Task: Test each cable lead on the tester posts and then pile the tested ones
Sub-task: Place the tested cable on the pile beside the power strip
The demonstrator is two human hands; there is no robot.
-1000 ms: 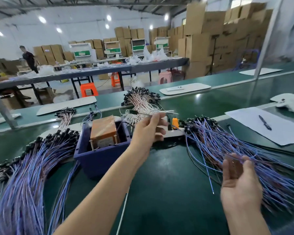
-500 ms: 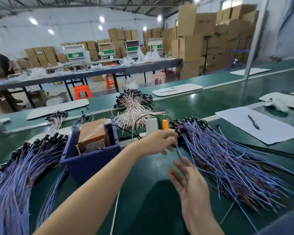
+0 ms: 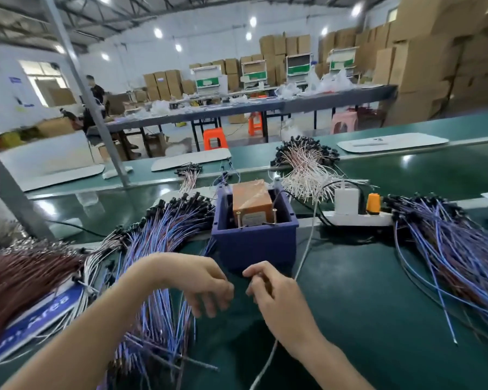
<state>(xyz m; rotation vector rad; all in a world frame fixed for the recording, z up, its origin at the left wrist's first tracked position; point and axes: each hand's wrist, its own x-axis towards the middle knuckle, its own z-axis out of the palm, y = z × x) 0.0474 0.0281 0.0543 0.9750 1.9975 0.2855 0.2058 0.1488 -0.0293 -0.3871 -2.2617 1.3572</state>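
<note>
The tester, an orange-brown block [image 3: 252, 201] with two brass posts [image 3: 238, 220], sits in a blue box [image 3: 254, 243] on the green bench. My left hand [image 3: 206, 285] hovers just in front of the box with its fingers hanging loosely, blurred, and I see nothing in them. My right hand [image 3: 268, 291] is beside it, thumb and forefinger pinched together as on a thin cable lead that is too fine to make out. A pile of blue-violet leads [image 3: 164, 237] lies left of the box. A second pile [image 3: 448, 243] lies at the right.
A white power strip [image 3: 358, 218] with an orange plug lies right of the box; its white cord [image 3: 304, 257] runs down past my right hand. White-pink leads [image 3: 307, 170] are heaped behind. Brown leads [image 3: 20, 277], a blue sign [image 3: 37, 316] and a metal upright [image 3: 12, 192] stand left.
My left hand came back from the right pile to the front of the blue box. My right hand moved left to meet it and closed its fingers. The view swung left.
</note>
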